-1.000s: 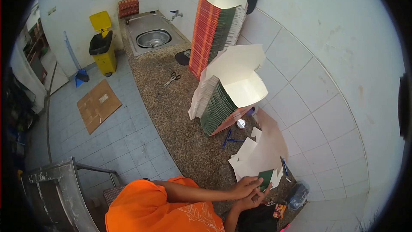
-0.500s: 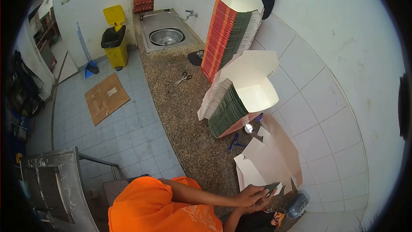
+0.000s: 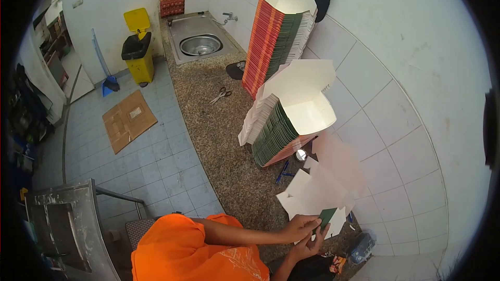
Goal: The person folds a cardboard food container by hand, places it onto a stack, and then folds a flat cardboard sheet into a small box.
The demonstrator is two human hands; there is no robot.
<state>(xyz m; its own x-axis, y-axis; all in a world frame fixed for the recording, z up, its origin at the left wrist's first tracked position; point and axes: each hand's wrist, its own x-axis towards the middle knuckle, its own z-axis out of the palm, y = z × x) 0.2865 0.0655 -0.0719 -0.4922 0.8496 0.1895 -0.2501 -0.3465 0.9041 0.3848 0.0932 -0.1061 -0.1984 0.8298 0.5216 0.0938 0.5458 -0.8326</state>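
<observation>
A paperboard carton [image 3: 297, 192], pale inside with a green flap [image 3: 326, 217], lies partly opened out at the counter's near end. My left hand [image 3: 301, 228] pinches the green flap between thumb and fingers. Just below, my right hand [image 3: 308, 245] grips the same carton's edge, its fingers partly hidden. The far pinkish panel of the carton is smeared by motion. Beyond it stands a leaning stack of nested green and white cartons [image 3: 276, 132]. Blue pens [image 3: 283, 171] and a small round shiny object [image 3: 301, 155] lie between the stack and the carton.
A taller stack of red and green cartons [image 3: 268, 47] leans near the tiled wall. Scissors [image 3: 220, 95] and a dark cap [image 3: 236, 69] lie on the granite counter [image 3: 203, 135]. A sink [image 3: 200, 45] is at the far end. A clear plastic container [image 3: 362, 247] sits near my right hand.
The carton has turned and shifted slightly left, and more of its green flap shows. Both hands have moved a little, with my right hand's fingers spreading further along the carton.
</observation>
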